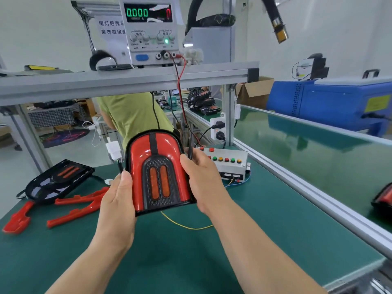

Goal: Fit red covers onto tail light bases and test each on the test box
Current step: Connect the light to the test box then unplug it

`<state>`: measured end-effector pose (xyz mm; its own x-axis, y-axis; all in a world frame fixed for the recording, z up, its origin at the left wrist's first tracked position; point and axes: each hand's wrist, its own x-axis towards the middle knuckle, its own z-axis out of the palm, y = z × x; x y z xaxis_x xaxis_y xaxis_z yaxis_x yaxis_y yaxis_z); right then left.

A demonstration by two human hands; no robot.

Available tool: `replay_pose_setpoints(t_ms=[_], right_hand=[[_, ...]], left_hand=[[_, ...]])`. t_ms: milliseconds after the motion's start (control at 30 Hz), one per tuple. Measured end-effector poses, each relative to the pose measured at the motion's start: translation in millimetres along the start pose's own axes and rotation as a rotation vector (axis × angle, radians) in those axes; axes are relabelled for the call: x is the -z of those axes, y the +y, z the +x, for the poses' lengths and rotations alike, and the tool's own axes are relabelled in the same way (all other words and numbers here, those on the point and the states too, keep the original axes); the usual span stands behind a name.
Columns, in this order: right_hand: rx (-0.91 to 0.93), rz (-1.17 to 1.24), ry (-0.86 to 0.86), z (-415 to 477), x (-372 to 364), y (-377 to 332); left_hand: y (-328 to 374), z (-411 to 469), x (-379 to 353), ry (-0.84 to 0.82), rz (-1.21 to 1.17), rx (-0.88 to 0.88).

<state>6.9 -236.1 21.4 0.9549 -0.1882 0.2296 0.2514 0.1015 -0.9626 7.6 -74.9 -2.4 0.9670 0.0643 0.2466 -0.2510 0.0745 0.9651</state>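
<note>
An assembled tail light (157, 170), red cover on a black base, is held up above the green mat. My left hand (118, 200) grips its left edge with the thumb on the front. My right hand (201, 179) grips its right edge, a black cable running past the fingers. Behind the right hand sits the grey test box (231, 164) with a row of coloured buttons. A bare black base (59, 179) lies at the left, with two loose red covers (78, 205) beside it. A white connector (114, 150) hangs left of the held light.
A power supply (149, 30) reading 0.000 stands on the aluminium shelf (127, 79) overhead, red and black leads dropping to the test box. The green conveyor (318, 151) runs along the right with another tail light (384, 198) on it. A person in a green shirt (131, 115) stands behind the bench.
</note>
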Motion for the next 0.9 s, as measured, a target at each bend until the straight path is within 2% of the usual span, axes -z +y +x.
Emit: replay_pose_setpoints(t_ms=[200,300,400,633,900], right_hand=[[-0.001,-0.021,0.053,-27,33,-25],[-0.060,-0.005,0.065,-41,58,-38],[-0.072,0.054,0.085,-56,84,-54],[0.062,-0.068,0.388,-85,145,-93],[0.215,-0.127,0.681,-119,213,-127]], left_hand=[[23,-19,-31,-0.088,0.050,-0.067],[34,-31,-55,-0.139,0.079,-0.134],[44,-40,-85,-0.209,0.025,-0.156],[65,-53,-160,-0.401,-0.110,-0.110],[89,-81,-242,-0.582,-0.033,-0.255]])
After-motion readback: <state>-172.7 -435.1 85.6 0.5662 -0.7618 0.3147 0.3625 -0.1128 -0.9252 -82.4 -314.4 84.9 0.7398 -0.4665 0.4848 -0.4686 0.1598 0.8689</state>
